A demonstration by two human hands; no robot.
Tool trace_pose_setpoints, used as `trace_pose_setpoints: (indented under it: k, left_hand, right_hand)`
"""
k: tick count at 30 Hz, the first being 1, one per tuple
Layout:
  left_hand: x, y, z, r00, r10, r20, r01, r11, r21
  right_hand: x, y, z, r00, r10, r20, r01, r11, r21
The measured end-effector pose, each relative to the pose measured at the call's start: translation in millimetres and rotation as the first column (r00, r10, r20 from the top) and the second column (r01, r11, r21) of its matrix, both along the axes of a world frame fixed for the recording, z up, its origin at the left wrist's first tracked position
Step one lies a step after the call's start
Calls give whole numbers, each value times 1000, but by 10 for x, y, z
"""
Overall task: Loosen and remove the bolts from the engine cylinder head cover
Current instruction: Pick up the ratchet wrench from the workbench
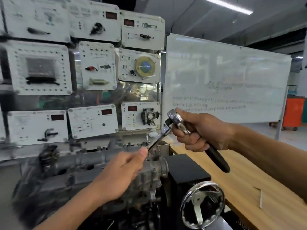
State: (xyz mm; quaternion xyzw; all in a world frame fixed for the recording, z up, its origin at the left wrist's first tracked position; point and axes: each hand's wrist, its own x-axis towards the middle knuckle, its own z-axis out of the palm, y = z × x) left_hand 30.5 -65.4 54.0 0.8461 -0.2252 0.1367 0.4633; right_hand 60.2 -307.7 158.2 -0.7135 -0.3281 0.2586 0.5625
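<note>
Pinching the ratchet's (174, 117) extension bar (157, 139), the left hand (119, 173) hides its tip.

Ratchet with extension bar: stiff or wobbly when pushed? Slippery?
Probably stiff: the ratchet and extension bar look like solid metal. The joint may wobble, hence the left hand pinching the bar's lower end. The polished chrome looks slick; the black handle likely grips better.

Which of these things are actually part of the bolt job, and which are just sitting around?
In use: ratchet wrench, gripped by the right hand; its extension bar, pinched by the left hand; engine cover below.
Just there: whiteboard, display panels, handwheel, wooden bench.
</note>
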Motion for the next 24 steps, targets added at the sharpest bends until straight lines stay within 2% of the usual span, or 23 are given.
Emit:
trace_pose_setpoints:
  k: [2,5,12,15,18,24]
  left_hand:
    - [-26,239,31,983,-94,-157,77,991,-113]
    - [-68,385,55,942,-202,-268,141,963,-231]
    - [-76,830,54,898,-282,-338,156,922,-354]
    - [-99,960,80,828,-400,-392,213,872,-440]
    - [-102,1084,136,747,-525,-407,281,805,-523]
    - [-119,1307,221,664,-626,-408,285,717,-636]
  right_hand:
    - [82,253,89,997,68,42,-67,997,-28]
    - [115,448,155,992,117,55,-115,992,-41]
    - [266,949,345,969,213,123,-185,961,-205]
    - [330,1145,519,944,284,170,-230,932,-280]
    - [382,1353,673,917,371,148,-313,896,-314]
    - [525,1704,847,861,408,303,-310,894,-324]
